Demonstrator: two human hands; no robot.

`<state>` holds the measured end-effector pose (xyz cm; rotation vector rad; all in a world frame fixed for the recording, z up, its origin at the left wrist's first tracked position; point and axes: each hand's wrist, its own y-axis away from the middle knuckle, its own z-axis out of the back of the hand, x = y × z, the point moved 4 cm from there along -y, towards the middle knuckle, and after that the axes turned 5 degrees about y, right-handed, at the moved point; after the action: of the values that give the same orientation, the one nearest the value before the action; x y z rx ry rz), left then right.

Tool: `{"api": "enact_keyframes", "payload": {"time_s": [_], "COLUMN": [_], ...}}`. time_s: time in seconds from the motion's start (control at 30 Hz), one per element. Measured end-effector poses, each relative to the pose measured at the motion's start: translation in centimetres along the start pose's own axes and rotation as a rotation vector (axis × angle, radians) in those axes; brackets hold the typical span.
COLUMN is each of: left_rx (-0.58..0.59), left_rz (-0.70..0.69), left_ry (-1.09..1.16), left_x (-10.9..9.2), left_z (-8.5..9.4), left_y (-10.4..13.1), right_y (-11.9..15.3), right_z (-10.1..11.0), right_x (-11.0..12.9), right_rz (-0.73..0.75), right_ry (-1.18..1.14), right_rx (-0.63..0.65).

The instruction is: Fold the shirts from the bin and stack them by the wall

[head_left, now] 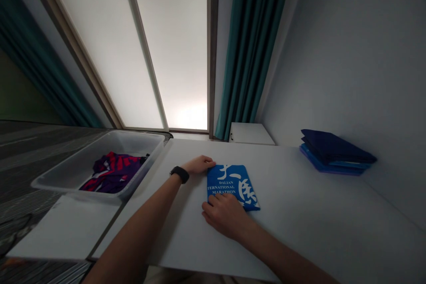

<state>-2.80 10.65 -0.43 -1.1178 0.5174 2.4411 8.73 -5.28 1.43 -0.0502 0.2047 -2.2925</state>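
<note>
A folded blue shirt [229, 182] with white lettering, including "DALIAN" and "MARATHON", lies flat on the white table [186, 230]. At its far left corner, my left hand [199, 164] pinches the edge of the cloth, and a black watch band is on that wrist. My right hand [224, 214] has its curled fingers on the near left edge of the shirt, covering part of it. The fingertips of both hands are partly hidden.
Folded dark blue and blue fabric [334, 151] is stacked at the table's right, near the wall. On the left, a translucent plastic bin [60, 175] holds purple and red clothing [115, 173]. Behind the table stand a small white cabinet [251, 133] and teal curtains [253, 53].
</note>
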Motion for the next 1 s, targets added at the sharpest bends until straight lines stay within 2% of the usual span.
{"api": "enact_keyframes", "payload": {"time_s": [0.1,0.17,0.43,0.73,0.83,1.0], "left_rx": [0.063,0.063,-0.054,-0.178,-0.246,-0.392], "left_rz": [-0.003,0.006,-0.007,0.022,0.033,0.058], "left_ry": [-0.045,-0.096,-0.260,-0.244,-0.198,-0.156], "left_x": [-0.3,-0.5,-1.1,-1.0,-0.8,-0.4], "left_z": [0.3,0.4,-0.1,-0.8,-0.7,-0.3], "left_y": [-0.4,-0.5,0.1,0.2,0.8,2.9], "right_y": [0.0,-0.1,-0.1,0.0,0.2,1.5], "right_z": [0.2,0.1,-0.2,-0.1,0.5,1.2], "right_x": [-0.3,-0.5,0.1,0.8,-0.6,-6.7], "right_rz": [0.014,0.019,0.140,0.195,0.114,-0.223], "right_ry": [-0.021,-0.028,0.076,0.059,-0.039,-0.248], "right_rx": [0.041,0.053,0.047,0.026,-0.032,-0.263]}}
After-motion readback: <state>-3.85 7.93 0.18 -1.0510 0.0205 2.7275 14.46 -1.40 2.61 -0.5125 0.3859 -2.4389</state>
